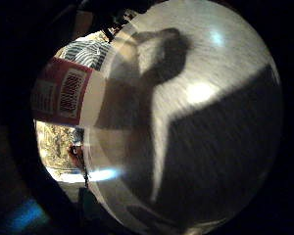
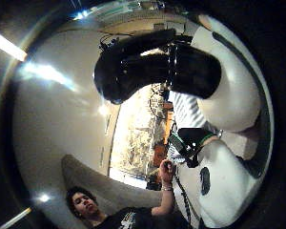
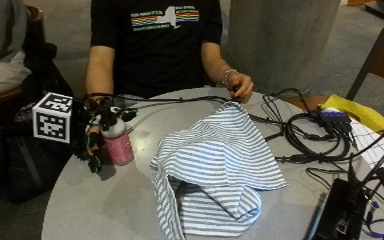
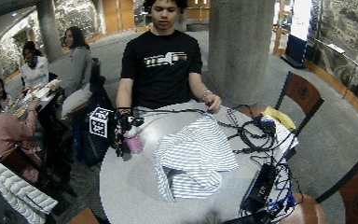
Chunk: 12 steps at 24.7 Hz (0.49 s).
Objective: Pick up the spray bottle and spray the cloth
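In the outside view a pink spray bottle [image 3: 120, 146] with a white top stands upright at the left side of the round grey table [image 3: 112, 205]. My gloved right hand [image 3: 96, 136] is curled round its upper part. I cannot tell if its base touches the table. The little finger side palm view shows the bottle's red and white label [image 1: 63, 93] close up. A blue-and-white striped cloth [image 3: 215, 165] lies heaped in the middle of the table. The bare left hand [image 3: 238, 86] pinches its far corner and holds it up. The wide view shows the bottle [image 4: 134, 140] left of the cloth [image 4: 194, 156].
Black cables [image 3: 298, 135] and a black device [image 3: 342, 210] crowd the table's right side, beside a yellow sheet [image 3: 355, 112]. A concrete pillar [image 3: 282, 40] and a chair [image 3: 378, 60] stand behind. Another person sits at the far left.
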Each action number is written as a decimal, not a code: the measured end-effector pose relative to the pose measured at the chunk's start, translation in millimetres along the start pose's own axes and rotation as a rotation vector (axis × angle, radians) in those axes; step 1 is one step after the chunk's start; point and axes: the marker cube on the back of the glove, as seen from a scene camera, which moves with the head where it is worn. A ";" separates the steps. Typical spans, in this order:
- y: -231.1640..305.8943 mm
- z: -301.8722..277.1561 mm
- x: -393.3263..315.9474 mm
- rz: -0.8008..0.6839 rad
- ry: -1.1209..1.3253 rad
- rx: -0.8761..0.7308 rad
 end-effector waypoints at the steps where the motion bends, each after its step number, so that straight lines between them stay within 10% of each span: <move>1: -3.8 1.5 0.2 -0.001 -0.004 0.001; 12: -45.9 26.2 -2.9 0.010 0.011 -0.026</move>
